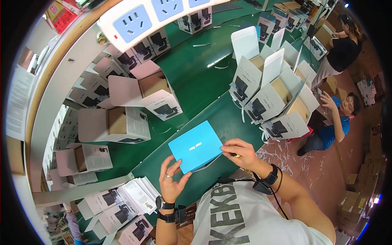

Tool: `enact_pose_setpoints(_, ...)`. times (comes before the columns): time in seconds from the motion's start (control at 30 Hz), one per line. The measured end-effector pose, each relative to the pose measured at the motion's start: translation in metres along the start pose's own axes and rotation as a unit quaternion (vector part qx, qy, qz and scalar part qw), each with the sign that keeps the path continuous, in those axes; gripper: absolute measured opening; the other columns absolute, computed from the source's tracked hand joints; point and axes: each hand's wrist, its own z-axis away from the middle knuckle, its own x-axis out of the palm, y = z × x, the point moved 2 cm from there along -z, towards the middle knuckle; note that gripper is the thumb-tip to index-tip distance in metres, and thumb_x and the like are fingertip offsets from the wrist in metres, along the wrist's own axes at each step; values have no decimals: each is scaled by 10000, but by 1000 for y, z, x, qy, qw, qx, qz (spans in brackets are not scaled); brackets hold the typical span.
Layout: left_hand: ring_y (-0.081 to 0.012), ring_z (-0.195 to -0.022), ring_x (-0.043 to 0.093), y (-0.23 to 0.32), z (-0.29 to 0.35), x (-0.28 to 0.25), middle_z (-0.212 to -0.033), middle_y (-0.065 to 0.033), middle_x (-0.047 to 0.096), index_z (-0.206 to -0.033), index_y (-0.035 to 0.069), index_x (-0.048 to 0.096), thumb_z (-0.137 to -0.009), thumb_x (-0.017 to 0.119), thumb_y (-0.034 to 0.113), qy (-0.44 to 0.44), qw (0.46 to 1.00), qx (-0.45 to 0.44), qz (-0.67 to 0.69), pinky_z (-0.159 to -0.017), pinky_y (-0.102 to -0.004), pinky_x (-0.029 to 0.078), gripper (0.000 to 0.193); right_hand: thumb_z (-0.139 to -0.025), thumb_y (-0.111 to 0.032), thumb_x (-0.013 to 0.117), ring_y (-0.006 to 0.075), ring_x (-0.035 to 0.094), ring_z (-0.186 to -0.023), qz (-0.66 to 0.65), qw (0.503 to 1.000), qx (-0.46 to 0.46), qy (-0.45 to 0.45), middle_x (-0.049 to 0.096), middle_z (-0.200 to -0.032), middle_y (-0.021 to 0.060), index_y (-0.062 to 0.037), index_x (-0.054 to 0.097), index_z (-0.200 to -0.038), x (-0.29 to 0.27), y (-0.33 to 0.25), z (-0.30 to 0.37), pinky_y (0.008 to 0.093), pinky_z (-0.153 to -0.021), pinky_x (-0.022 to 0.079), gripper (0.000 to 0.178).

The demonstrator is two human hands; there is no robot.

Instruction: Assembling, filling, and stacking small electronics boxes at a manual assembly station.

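Note:
A bright blue box (196,148) with white lettering lies in front of me over the green worktable, turned at a slant. A narrow pale edge shows beneath its near side. My left hand (172,180), with a ring on one finger, grips the near left corner, thumb on the near side and fingers along the left edge. At the right edge, fingertips of my right hand (241,153) touch the box. That hand is closed around a small yellow-and-black thing (234,155), mostly hidden by the fingers; its kind cannot be made out.
Open white cartons (279,96) stand in a cluster to the right, others (163,102) to the left. A stack of white booklets (141,194) sits at the lower left. A power strip (132,26) hangs above. Two people (332,122) are at the right, near paper scraps on the floor.

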Motion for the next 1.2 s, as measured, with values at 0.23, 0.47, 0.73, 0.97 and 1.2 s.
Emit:
enact_pose_setpoints(0.23, -331, -1172, 693, 5, -2, 10, -1455, -211, 552, -1362, 19, 638, -763, 941, 143, 44, 986, -105, 124, -946, -419, 616, 683, -836, -2, 835, 142, 624, -747, -46, 988, 139, -47, 716, -1002, 81, -44, 777, -1147, -1, -15, -8, 266, -634, 480, 319)
enact_pose_setpoints(0.47, -358, -1219, 639, 11, -1, 33, -1415, -196, 574, -1379, -9, 621, -721, 958, 178, 80, 992, -23, -96, -997, -447, 558, 763, -830, 20, 823, 160, 624, -731, -62, 985, 156, -50, 722, -944, 89, -34, 766, -1153, 3, -16, -14, 285, -659, 494, 333)
enact_pose_setpoints(0.73, -357, -1214, 638, 13, 5, 30, -1410, -203, 579, -1331, -17, 645, -748, 937, 152, 82, 992, 3, -91, -1004, -432, 539, 673, -762, 62, 815, 256, 627, -762, 103, 993, -60, 5, 729, -922, 87, -77, 776, -1188, 7, -9, -5, 332, -705, 525, 450)
enact_pose_setpoints(0.97, -368, -1208, 671, 3, 10, 17, -1444, -226, 570, -1340, 34, 680, -826, 857, 61, 72, 991, -73, 91, -987, -425, 563, 544, -749, 54, 818, 295, 632, -829, 145, 988, -54, 13, 740, -959, 78, -92, 777, -1204, 13, -19, -3, 354, -728, 539, 479)
enact_pose_setpoints(1.2, -379, -1204, 700, 2, 6, 2, -1469, -220, 558, -1292, 100, 752, -864, 797, -13, -5, 1000, 9, -8, -972, -445, 603, 445, -769, 29, 820, 310, 640, -866, 181, 983, -18, -3, 758, -1118, 90, -118, 772, -1235, 15, -42, -2, 376, -756, 562, 492)
